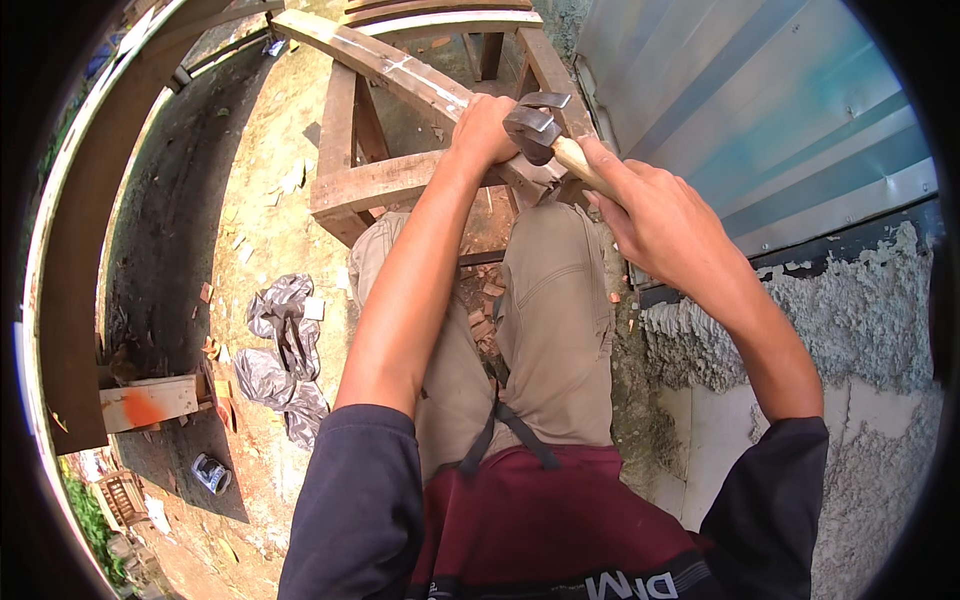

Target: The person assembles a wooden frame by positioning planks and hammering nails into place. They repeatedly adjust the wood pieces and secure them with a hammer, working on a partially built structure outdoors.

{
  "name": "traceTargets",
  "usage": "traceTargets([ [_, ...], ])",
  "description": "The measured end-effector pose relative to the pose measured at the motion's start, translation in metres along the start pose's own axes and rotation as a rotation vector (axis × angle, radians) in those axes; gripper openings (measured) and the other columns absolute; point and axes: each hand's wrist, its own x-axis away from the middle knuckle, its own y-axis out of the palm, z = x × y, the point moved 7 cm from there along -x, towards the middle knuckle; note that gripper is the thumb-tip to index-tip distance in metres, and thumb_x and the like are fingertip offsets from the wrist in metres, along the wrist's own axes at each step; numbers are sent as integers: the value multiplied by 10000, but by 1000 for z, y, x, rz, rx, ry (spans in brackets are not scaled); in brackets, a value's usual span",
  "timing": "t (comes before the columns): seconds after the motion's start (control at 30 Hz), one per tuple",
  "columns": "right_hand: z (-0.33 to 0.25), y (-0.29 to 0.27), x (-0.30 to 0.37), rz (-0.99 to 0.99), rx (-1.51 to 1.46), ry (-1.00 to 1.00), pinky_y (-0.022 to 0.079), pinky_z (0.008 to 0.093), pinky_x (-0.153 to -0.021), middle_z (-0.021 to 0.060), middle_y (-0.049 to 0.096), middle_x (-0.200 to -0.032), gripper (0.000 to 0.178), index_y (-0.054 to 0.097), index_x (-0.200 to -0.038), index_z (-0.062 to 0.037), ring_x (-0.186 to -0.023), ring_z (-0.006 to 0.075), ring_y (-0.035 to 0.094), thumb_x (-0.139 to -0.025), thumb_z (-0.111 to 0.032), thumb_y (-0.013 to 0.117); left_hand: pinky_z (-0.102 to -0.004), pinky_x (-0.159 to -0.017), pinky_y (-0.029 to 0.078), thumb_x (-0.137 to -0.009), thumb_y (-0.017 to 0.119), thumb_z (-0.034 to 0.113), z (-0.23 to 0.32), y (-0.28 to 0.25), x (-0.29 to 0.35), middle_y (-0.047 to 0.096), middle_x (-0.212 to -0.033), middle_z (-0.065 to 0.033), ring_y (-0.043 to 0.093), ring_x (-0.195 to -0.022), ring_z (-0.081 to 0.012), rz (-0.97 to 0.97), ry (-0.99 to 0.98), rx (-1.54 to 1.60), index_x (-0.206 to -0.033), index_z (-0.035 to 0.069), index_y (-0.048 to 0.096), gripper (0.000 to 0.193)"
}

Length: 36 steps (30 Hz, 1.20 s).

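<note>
My right hand (pixel 660 215) is closed round the pale wooden handle of a claw hammer (pixel 535 132). Its dark metal head, with the split claw showing, is over the near end of a long wooden beam (pixel 415 78); whether it touches the wood I cannot tell. Just left of the hammer head, my left hand (pixel 485 130) grips that beam, its fingers partly hidden. White marks cross the beam, which slants away to the upper left over a wooden frame (pixel 375 182). The beam's near end looks rough and notched, close above my knees.
A blue-grey corrugated metal wall (pixel 760 110) and rough plaster (pixel 800 320) stand close on the right. At left, a crumpled grey plastic bag (pixel 280 365) and a can (pixel 210 473) lie on the ground, near a board with an orange patch (pixel 148 403). Wood chips are scattered about.
</note>
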Motion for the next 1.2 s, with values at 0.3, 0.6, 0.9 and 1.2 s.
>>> traceTargets([
  [0.3, -18, -16, -31, -152, 114, -35, 521, 547, -711, 274, 679, -894, 436, 549, -1351, -15, -836, 472, 656, -930, -72, 648, -468, -709, 519, -956, 658, 461, 4, -5, 1, 728, -816, -177, 674, -793, -396, 132, 179, 37, -910, 78, 770, 402],
  [0.6, -19, -16, -36, -127, 137, -104, 541, 547, -694, 265, 676, -798, 394, 575, -1307, -17, -792, 465, 681, -928, -94, 649, -473, -749, 515, -965, 643, 466, 5, -4, -1, 687, -769, -234, 652, -809, -449, 91, 168, 61, -844, 69, 783, 438],
  [0.9, -24, -7, -33, -166, 206, -44, 546, 542, -665, 244, 673, -745, 395, 577, -1307, -26, -745, 456, 688, -915, -53, 618, -457, -723, 521, -1013, 573, 457, -1, 1, 1, 695, -741, -203, 649, -724, -418, 1, 87, 31, -846, 52, 774, 482],
  [1.2, -19, -1, -15, -176, 293, -95, 532, 539, -631, 241, 672, -713, 465, 549, -1380, -15, -694, 453, 684, -917, -40, 595, -507, -912, 500, -1002, 564, 531, -4, 8, -4, 737, -944, -219, 621, -1004, -426, -182, -56, 21, -943, 113, 807, 487],
])
